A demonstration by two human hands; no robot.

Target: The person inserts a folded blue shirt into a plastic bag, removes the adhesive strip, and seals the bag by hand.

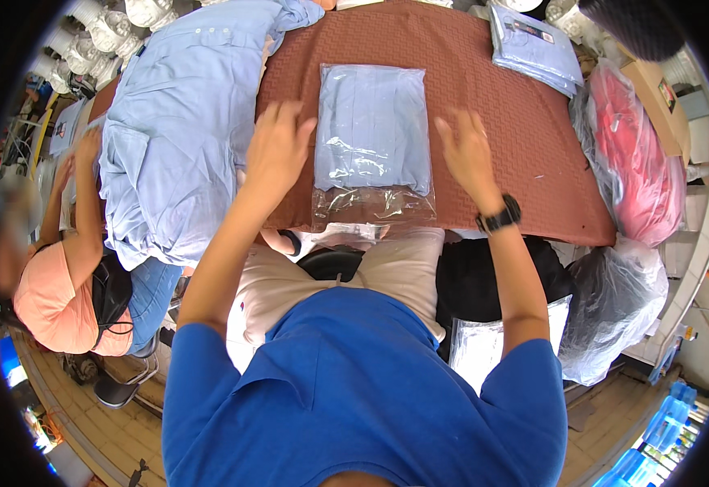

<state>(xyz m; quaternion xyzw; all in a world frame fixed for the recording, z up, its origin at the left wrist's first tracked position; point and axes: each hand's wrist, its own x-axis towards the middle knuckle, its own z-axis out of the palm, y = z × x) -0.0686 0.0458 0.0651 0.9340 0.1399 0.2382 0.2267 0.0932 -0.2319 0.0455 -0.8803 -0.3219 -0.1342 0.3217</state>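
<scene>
A folded light-blue shirt (pixel 373 126) lies inside a clear plastic bag (pixel 374 205) on the brown tablecloth (pixel 525 146). The bag's loose end hangs toward me at the table's near edge. To the left of the package is my left hand (pixel 280 142), fingers apart and holding nothing. My right hand (pixel 466 154) is raised on the other side, also empty with its fingers spread, and a dark watch sits on that wrist. Neither hand appears to touch the package. Just left of my left hand spreads a large pile of unfolded light-blue shirts (pixel 176 122).
Bagged folded shirts (pixel 533 49) are stacked at the far right corner. Beyond the right edge are red items in clear plastic (pixel 630 146), a cardboard box (pixel 659 101) and a stuffed clear bag (pixel 614 308). A co-worker in a peach shirt (pixel 66 296) sits at the left.
</scene>
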